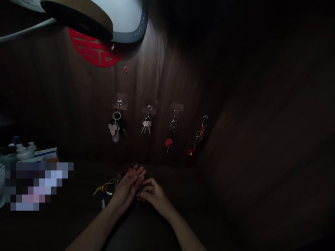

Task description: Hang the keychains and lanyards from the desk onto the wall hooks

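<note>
A reddish-brown object (135, 176), maybe a small pouch or key ornament, lies across the fingers of my left hand (126, 188), its thumb pressed over it. My right hand (153, 194) pinches the dark lower end of that object; the fingers hide the details in the dim light. Just left of my left hand, keys (103, 202) with a dark blue head and a yellow cord (107, 184) lie on the dark surface. A small greyish item (118, 179) sits behind my left wrist, partly covered.
On the wooden wall hang a key bunch with a mouse-shaped tag (113, 129), silver keys (147, 124), keys with a red tag (168, 142) and a red-yellow ornament (200, 134). A lamp (78, 17) overhangs a red paper cutout (101, 57). White bottles (23, 151) and boxes (47, 153) stand left.
</note>
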### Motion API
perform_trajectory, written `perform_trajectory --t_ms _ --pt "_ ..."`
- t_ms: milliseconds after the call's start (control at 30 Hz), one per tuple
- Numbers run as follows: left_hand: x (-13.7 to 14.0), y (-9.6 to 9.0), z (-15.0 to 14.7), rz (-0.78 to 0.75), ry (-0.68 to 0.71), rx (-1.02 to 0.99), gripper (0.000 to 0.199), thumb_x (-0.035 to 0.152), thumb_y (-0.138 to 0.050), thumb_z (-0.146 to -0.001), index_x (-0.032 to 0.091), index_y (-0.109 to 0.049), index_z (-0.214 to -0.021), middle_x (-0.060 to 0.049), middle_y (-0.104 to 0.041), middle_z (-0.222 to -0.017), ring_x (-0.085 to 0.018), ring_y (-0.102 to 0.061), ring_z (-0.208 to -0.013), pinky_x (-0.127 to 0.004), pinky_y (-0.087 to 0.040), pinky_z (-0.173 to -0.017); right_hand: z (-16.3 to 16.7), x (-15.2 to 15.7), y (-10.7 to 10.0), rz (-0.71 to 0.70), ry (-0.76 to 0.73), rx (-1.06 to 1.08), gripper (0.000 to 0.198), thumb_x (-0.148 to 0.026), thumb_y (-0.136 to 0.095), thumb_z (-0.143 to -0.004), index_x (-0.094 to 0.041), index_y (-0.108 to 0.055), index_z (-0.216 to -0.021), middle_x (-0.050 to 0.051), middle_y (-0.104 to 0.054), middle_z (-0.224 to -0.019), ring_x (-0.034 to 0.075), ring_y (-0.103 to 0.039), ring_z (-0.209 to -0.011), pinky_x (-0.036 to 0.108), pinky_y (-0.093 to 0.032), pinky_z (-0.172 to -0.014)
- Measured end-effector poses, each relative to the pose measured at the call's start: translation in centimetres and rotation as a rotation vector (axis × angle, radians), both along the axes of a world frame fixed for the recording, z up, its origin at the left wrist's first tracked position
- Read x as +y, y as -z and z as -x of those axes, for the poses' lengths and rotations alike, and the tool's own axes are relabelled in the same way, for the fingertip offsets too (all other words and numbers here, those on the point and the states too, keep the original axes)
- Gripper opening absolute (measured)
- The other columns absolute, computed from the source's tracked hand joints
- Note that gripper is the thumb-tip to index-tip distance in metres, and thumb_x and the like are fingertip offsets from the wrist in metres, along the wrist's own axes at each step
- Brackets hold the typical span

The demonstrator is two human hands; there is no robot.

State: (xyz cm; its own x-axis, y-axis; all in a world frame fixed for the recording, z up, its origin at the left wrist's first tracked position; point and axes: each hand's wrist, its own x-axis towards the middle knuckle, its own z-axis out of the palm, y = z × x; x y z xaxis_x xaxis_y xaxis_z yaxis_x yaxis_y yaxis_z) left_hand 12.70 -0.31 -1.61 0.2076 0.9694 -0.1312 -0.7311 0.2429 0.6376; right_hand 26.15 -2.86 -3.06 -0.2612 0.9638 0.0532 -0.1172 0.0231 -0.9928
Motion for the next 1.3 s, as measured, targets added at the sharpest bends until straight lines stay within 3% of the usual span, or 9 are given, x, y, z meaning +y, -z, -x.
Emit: perform_trajectory --t_ms 133,333,533,700,933,1133,1300 --pt "0.2 -0.1 0.1 -0.026 -0.025 0.015 0.032 0.004 -0.051 -0.084 0.017 -0.054 -0.113 -0.011 -0.065 -0.120 -0.020 -0.062 -0.110 -0.033 -0.042 -0.103 0.0 0.4 0.3 0.026 0.082 -0.031 0.036 -0.033 -0.079 -0.058 -0.020 -0.050 -0.076 -0.005 -0.060 -0.063 0.010 -0.056 -0.053 0.022 -0.040 -0.052" --pt "1.0 -0.2 1.1 -0.005 -0.146 0.040 0.028 0.004 -0.049 -0.086 0.018 -0.057 -0.109 -0.011 -0.069 -0.113 -0.022 -0.064 -0.107 -0.037 -0.046 -0.099 -0.7 0.9 0.0 -0.078 0.243 -0.105 0.021 -0.021 -0.071 -0.060 -0.020 -0.054 -0.073 -0.006 -0.052 -0.060 0.009 -0.047 -0.054 0.022 -0.036 -0.052" --pt "1.5 -0.1 1.8 0.012 -0.212 0.057 0.029 0.002 -0.046 -0.086 0.017 -0.058 -0.107 -0.013 -0.068 -0.115 -0.022 -0.063 -0.107 -0.038 -0.047 -0.097 -0.8 0.9 0.2 -0.159 0.273 -0.153 0.019 -0.015 -0.063 -0.060 -0.020 -0.058 -0.077 -0.003 -0.057 -0.068 0.012 -0.052 -0.064 0.023 -0.039 -0.060" --pt "1.6 -0.3 2.0 0.013 -0.242 0.068 0.030 0.000 -0.044 -0.086 0.015 -0.059 -0.106 -0.014 -0.066 -0.118 -0.021 -0.064 -0.106 -0.036 -0.048 -0.098 -1.0 0.8 0.5 -0.239 0.321 -0.282 0.012 -0.017 -0.059 -0.065 -0.020 -0.062 -0.076 -0.002 -0.060 -0.068 0.012 -0.053 -0.062 0.022 -0.039 -0.057" --pt "1.7 -0.2 2.1 0.015 -0.231 0.100 0.028 0.002 -0.046 -0.085 0.016 -0.061 -0.103 -0.013 -0.068 -0.115 -0.020 -0.064 -0.106 -0.032 -0.050 -0.094 -1.5 0.4 0.0 -0.260 0.361 -0.414 0.011 -0.024 -0.053 -0.076 -0.018 -0.062 -0.073 -0.003 -0.057 -0.059 0.012 -0.054 -0.056 0.022 -0.039 -0.054" --pt "1.1 -0.5 2.0 -0.014 -0.172 0.138 0.022 0.011 -0.057 -0.081 0.016 -0.064 -0.101 -0.012 -0.071 -0.109 -0.022 -0.064 -0.106 -0.032 -0.049 -0.091 -1.9 0.8 0.3 -0.319 0.419 -0.519 0.009 -0.016 -0.053 -0.073 -0.019 -0.059 -0.067 0.000 -0.057 -0.071 0.015 -0.055 -0.068 0.022 -0.039 -0.057" --pt "-0.3 -0.8 1.4 -0.189 -0.051 0.379 0.024 0.031 -0.065 -0.075 0.017 -0.067 -0.095 -0.013 -0.071 -0.110 -0.029 -0.058 -0.113 -0.042 -0.041 -0.098 -1.9 0.6 0.2 -0.392 0.468 -0.570 0.011 -0.013 -0.052 -0.073 -0.020 -0.059 -0.072 0.002 -0.061 -0.078 0.019 -0.057 -0.080 0.028 -0.043 -0.071"
